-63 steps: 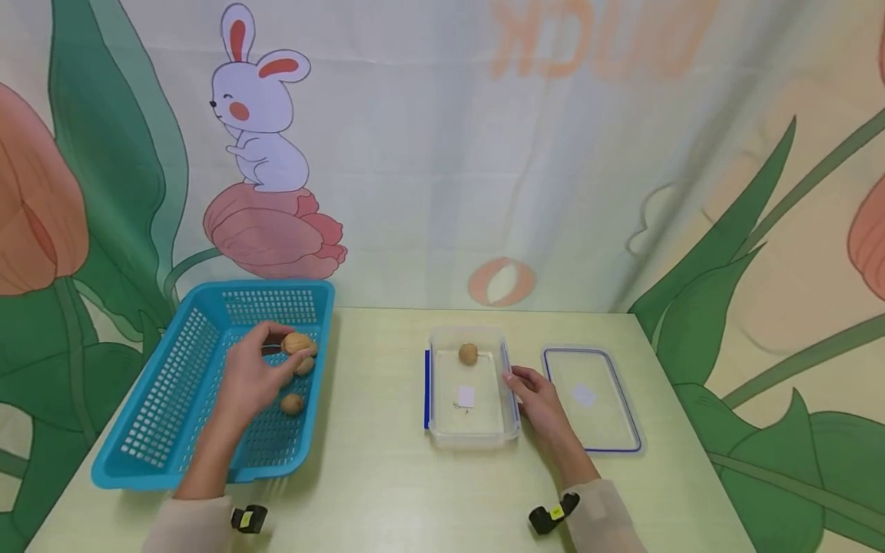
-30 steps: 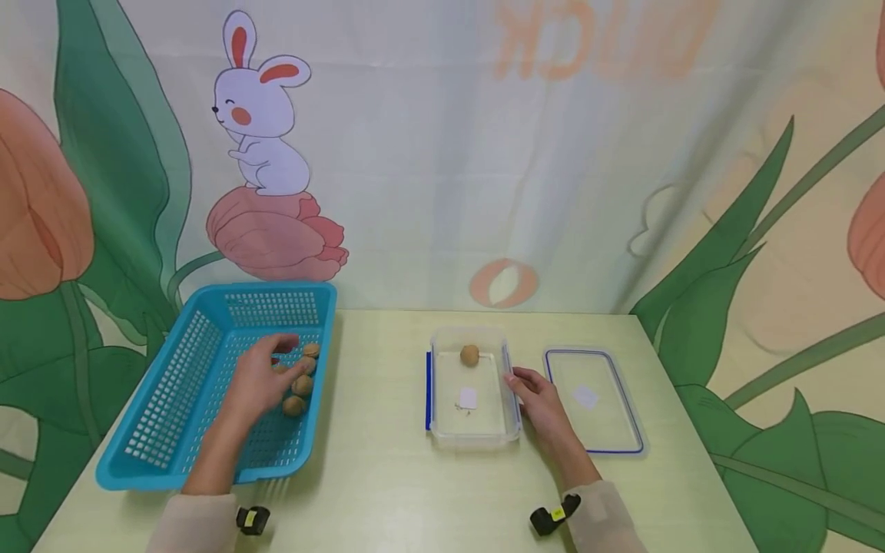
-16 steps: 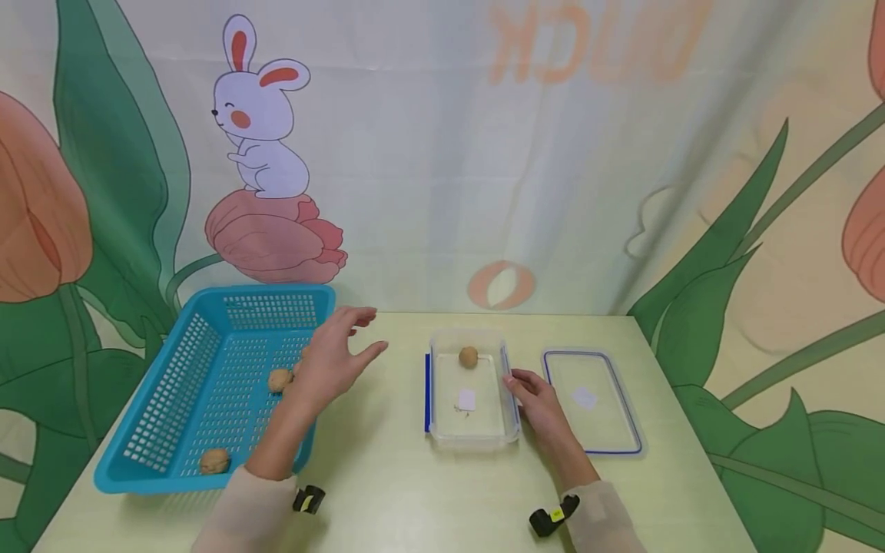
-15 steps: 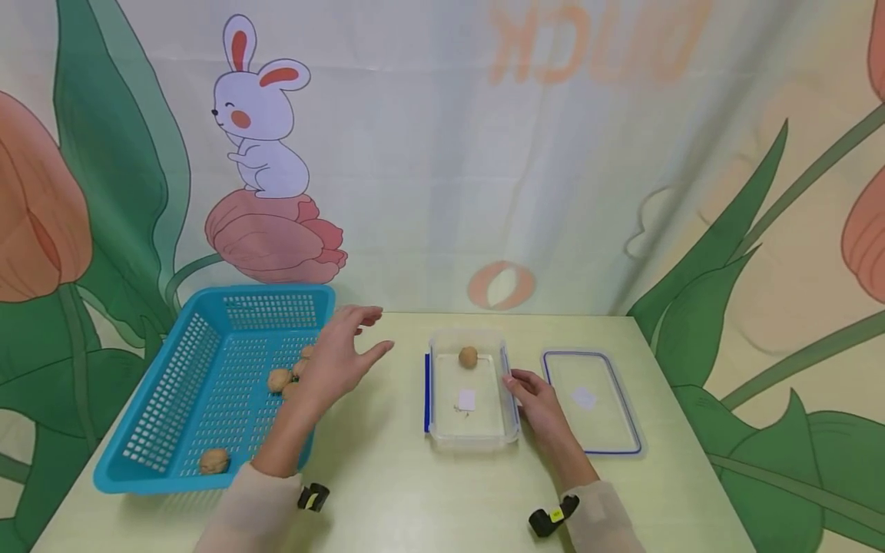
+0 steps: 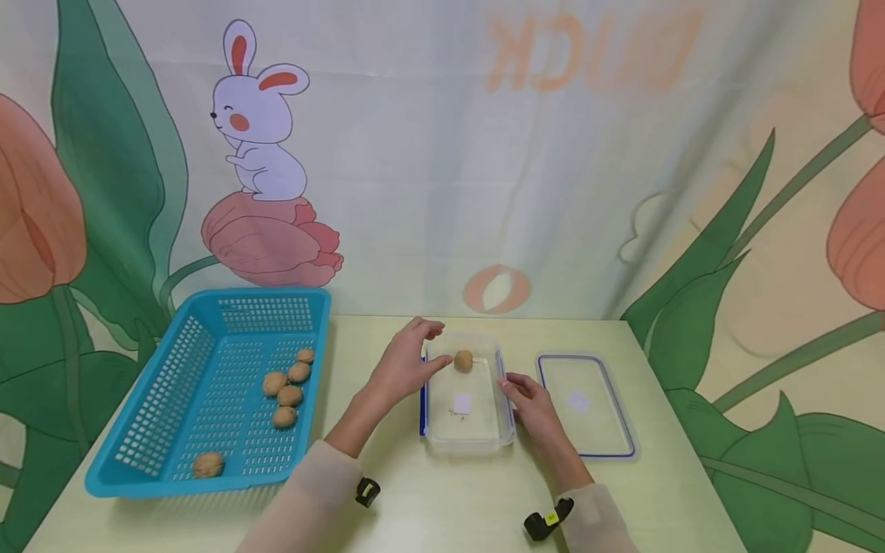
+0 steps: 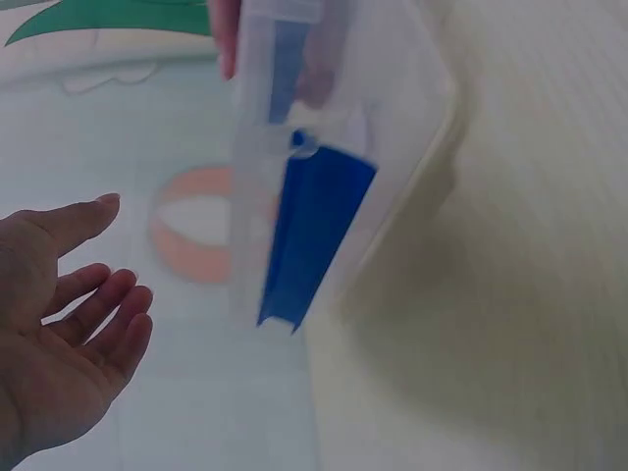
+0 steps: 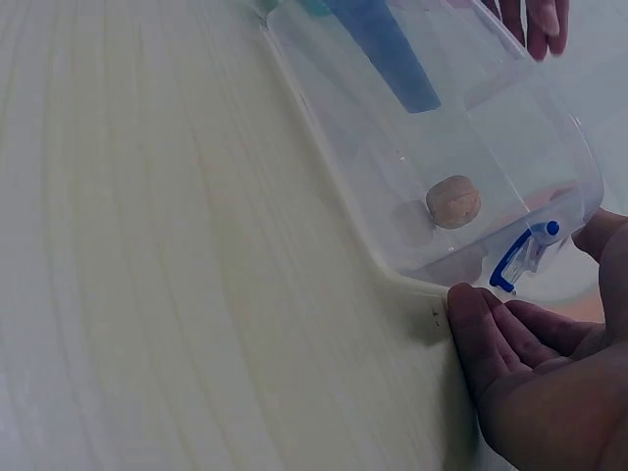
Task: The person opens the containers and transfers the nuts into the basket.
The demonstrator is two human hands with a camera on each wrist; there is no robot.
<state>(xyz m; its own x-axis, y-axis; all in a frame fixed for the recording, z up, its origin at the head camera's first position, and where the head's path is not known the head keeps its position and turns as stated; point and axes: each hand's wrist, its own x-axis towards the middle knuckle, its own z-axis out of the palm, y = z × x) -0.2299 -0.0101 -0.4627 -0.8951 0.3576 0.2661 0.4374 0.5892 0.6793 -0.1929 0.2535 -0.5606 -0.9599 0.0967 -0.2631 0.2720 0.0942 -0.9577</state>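
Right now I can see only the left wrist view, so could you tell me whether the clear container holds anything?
Observer: One walnut lies at the far end of the clear container.
Operator: Thank you. Where is the right hand, please?
Observer: The right hand rests against the container's right wall, holding nothing.
Operator: And where is the lid?
Observer: The lid lies flat on the table, to the right of that hand.

Clear glossy plastic container [image 5: 467, 430]
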